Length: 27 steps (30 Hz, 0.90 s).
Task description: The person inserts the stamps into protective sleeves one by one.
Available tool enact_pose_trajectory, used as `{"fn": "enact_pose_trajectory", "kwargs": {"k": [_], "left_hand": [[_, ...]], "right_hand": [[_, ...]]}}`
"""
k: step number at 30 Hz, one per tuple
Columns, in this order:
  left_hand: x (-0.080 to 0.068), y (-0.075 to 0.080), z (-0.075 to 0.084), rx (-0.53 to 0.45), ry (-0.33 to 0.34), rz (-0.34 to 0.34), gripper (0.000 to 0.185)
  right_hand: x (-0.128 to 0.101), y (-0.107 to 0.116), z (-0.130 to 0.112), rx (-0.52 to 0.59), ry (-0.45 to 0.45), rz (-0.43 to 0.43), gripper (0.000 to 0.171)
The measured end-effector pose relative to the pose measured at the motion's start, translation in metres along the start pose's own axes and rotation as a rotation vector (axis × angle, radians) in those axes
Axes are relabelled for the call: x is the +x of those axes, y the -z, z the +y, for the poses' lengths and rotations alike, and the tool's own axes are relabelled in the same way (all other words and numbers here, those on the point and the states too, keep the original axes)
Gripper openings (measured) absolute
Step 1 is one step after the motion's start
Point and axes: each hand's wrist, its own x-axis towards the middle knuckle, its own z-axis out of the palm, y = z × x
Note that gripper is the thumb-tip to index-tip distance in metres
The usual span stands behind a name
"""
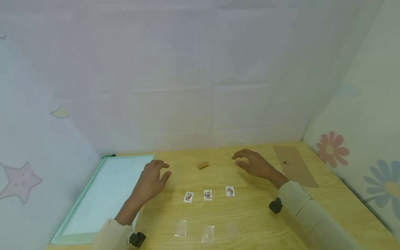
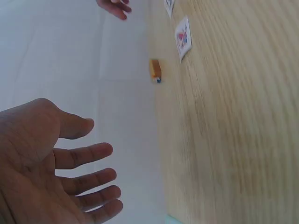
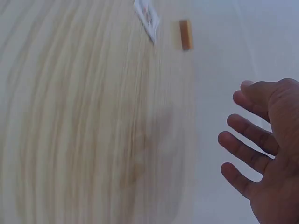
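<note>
Both hands hover over the wooden table with nothing in them. My left hand (image 1: 151,180) is near the right edge of a pale, green-edged board, its fingers loosely bent. On the other side, my right hand (image 1: 255,164) hangs with relaxed fingers left of a brown paper sheet. Between them, toward the back, lies a small orange-brown box (image 1: 203,165). In front of it are three small picture cards: a left card (image 1: 188,197), a middle card (image 1: 208,195) and a right card (image 1: 230,191). Nearer still lie three clear plastic bags (image 1: 208,234) in a row.
The pale board (image 1: 103,198) with green edges covers the table's left side. At the right lies the brown paper sheet (image 1: 298,170) with a small dark thing (image 1: 284,162) on it. A white cloth wall (image 1: 187,86) stands behind the table, with decorated walls on both sides.
</note>
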Motion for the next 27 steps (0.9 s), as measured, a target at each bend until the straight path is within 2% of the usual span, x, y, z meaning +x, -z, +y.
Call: {"fn": "enact_pose_trajectory", "kwargs": {"k": [6, 12, 19, 27], "left_hand": [[-0.040, 0.003, 0.038, 0.025, 0.067, -0.018, 0.032], [-0.075, 0.000, 0.060, 0.038, 0.126, -0.041, 0.033], [-0.098, -0.006, 0.072, 0.026, 0.161, -0.078, 0.032], [-0.112, -0.018, 0.072, -0.011, 0.164, -0.132, 0.037]], "right_hand": [[0.008, -0.019, -0.020, 0.200, -0.004, -0.030, 0.031], [0.014, -0.038, -0.038, 0.291, 0.010, -0.119, 0.035], [0.018, -0.057, -0.051, 0.349, -0.042, -0.135, 0.031], [0.025, -0.079, -0.070, 0.331, -0.004, -0.156, 0.031]]}}
